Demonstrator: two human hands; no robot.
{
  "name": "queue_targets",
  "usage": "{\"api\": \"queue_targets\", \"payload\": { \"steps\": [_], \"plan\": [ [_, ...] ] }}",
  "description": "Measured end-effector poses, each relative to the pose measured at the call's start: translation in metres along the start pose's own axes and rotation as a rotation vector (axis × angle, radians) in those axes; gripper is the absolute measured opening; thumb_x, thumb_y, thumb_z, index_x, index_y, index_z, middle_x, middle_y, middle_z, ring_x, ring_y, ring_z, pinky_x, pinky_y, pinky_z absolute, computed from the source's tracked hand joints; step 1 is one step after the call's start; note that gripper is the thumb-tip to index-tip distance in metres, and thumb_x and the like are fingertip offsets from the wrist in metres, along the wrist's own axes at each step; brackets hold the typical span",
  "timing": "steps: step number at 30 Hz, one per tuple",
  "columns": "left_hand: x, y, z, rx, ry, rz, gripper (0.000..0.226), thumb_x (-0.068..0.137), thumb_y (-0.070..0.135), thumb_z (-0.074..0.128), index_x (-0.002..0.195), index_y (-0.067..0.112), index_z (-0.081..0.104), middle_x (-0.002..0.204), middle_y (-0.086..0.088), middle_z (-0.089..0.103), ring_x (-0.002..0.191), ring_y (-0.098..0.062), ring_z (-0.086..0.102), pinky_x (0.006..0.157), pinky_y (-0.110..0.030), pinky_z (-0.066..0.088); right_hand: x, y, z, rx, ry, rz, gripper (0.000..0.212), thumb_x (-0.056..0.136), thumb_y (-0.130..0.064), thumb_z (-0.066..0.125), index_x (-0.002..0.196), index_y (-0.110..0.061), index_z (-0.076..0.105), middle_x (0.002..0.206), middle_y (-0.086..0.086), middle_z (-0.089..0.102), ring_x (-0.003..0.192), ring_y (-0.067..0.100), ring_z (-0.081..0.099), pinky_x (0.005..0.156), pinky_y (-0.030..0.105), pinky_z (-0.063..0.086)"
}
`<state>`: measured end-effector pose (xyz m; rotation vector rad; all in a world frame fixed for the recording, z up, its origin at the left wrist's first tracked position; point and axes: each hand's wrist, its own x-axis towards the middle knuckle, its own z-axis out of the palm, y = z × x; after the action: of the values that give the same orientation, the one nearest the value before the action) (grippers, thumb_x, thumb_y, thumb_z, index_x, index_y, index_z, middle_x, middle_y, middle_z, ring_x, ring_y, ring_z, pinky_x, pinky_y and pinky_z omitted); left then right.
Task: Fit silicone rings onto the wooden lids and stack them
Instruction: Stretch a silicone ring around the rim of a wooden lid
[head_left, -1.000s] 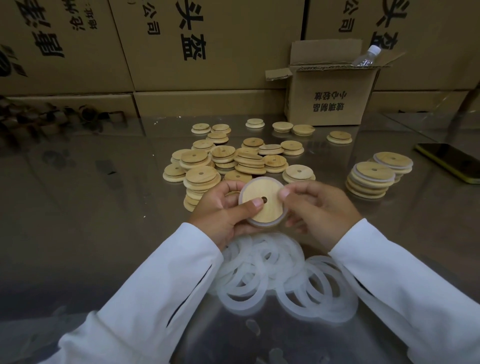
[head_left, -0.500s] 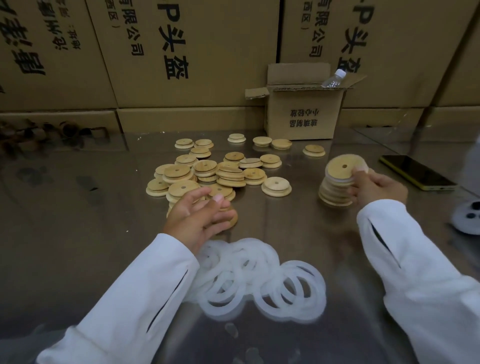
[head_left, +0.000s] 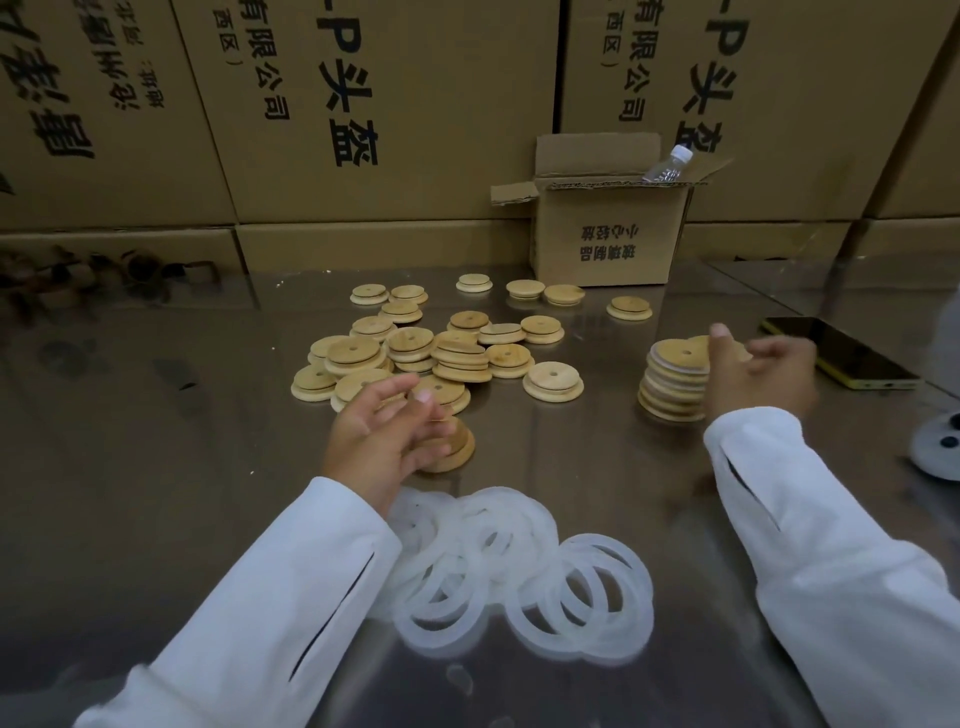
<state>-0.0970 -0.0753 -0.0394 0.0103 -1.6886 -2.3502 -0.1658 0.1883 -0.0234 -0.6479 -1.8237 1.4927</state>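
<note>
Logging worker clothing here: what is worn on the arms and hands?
The left sleeve and right sleeve are long and white, each with a dark slit near the cuff. The left hand and right hand are bare, no gloves.

The wooden lids (head_left: 452, 358) are showing pale tan with faint grain and dark centre holes. The stack (head_left: 672, 379) is showing tan banded with whitish edges. The silicone rings (head_left: 519, 566) are glowing milky, translucent white. The sleeves (head_left: 270, 613) are showing plain white. The cartons (head_left: 415, 104) are showing brown with black printed characters. The phone (head_left: 841, 353) is showing black, edged yellow. The table (head_left: 156, 467) is gleaming dull grey.
</note>
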Motion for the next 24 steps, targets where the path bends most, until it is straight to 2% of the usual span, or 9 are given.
{"api": "queue_targets", "payload": {
  "steps": [2,3,5,7,11,14,16,20,24],
  "plan": [
    [0.004,0.001,-0.003,0.003,0.066,0.03,0.012,0.089,0.009,0.055,0.098,0.014,0.059,0.059,0.003,0.065,0.057,-0.011,0.065,0.052,-0.022,0.054,-0.023,-0.007,0.005,0.011,-0.103,-0.314,0.021,0.083,-0.034,0.062,0.089,-0.023,0.046,0.066,-0.006,0.05,0.063,0.001,0.05,0.063,0.019,0.039],
    [0.005,0.001,-0.004,0.009,0.091,0.042,0.011,0.089,0.007,0.054,0.096,0.014,0.06,0.057,0.003,0.064,0.055,-0.01,0.064,0.051,-0.021,0.054,-0.035,-0.008,0.01,-0.004,-0.219,-0.433,0.017,0.083,-0.03,0.063,0.087,-0.024,0.047,0.063,-0.007,0.049,0.06,-0.001,0.05,0.06,0.016,0.039],
    [0.007,0.001,-0.005,0.021,0.119,0.058,0.012,0.089,0.005,0.053,0.092,0.014,0.06,0.055,0.003,0.063,0.052,-0.009,0.063,0.048,-0.02,0.052,-0.056,-0.006,0.025,-0.126,-0.522,-0.553,0.015,0.082,-0.026,0.064,0.085,-0.029,0.049,0.065,-0.008,0.053,0.063,0.003,0.052,0.059,0.021,0.042],
    [0.006,0.0,-0.005,0.026,0.126,0.06,0.013,0.089,0.004,0.053,0.091,0.014,0.061,0.054,0.003,0.063,0.051,-0.009,0.062,0.047,-0.02,0.052,-0.066,0.001,0.042,-0.32,-0.731,-0.589,0.016,0.082,-0.028,0.063,0.091,-0.033,0.05,0.08,-0.009,0.057,0.076,0.012,0.055,0.063,0.024,0.041],
    [0.006,0.0,-0.006,0.039,0.098,0.052,0.014,0.089,0.003,0.052,0.088,0.013,0.062,0.054,0.003,0.062,0.051,-0.009,0.061,0.048,-0.02,0.052,-0.061,0.011,0.07,-0.503,-0.65,-0.606,0.038,0.086,-0.023,0.059,0.122,-0.021,0.047,0.121,0.004,0.053,0.111,0.021,0.048,0.083,0.026,0.038],
    [0.004,0.0,-0.005,0.067,0.076,0.043,0.014,0.089,0.003,0.052,0.088,0.012,0.062,0.054,0.004,0.062,0.052,-0.009,0.061,0.049,-0.02,0.052,-0.047,0.015,0.087,-0.644,-0.617,-0.447,0.054,0.086,-0.028,0.058,0.133,-0.013,0.036,0.134,0.01,0.046,0.125,0.027,0.041,0.095,0.035,0.041],
    [0.004,0.0,-0.004,0.072,0.076,0.042,0.014,0.089,0.003,0.051,0.089,0.012,0.062,0.054,0.003,0.062,0.052,-0.009,0.061,0.049,-0.021,0.052,-0.04,0.015,0.093,-0.736,-0.633,-0.349,0.056,0.086,-0.036,0.057,0.133,-0.012,0.036,0.131,0.013,0.049,0.122,0.031,0.045,0.094,0.04,0.043],
    [0.004,0.002,-0.005,0.057,0.079,0.041,0.014,0.09,0.003,0.05,0.089,0.012,0.062,0.054,0.003,0.061,0.052,-0.01,0.061,0.049,-0.021,0.052,-0.037,0.012,0.09,-0.824,-0.616,-0.47,0.055,0.082,-0.044,0.06,0.126,-0.018,0.039,0.123,0.011,0.054,0.114,0.031,0.049,0.093,0.041,0.045],
    [0.003,0.003,-0.004,0.03,0.071,0.031,0.015,0.09,0.003,0.05,0.088,0.011,0.061,0.054,0.002,0.061,0.051,-0.01,0.061,0.049,-0.022,0.053,-0.05,0.003,0.073,-0.667,-0.644,-0.465,0.06,0.079,-0.047,0.063,0.126,-0.023,0.035,0.122,0.007,0.054,0.109,0.027,0.052,0.087,0.037,0.048]
  ]
}}
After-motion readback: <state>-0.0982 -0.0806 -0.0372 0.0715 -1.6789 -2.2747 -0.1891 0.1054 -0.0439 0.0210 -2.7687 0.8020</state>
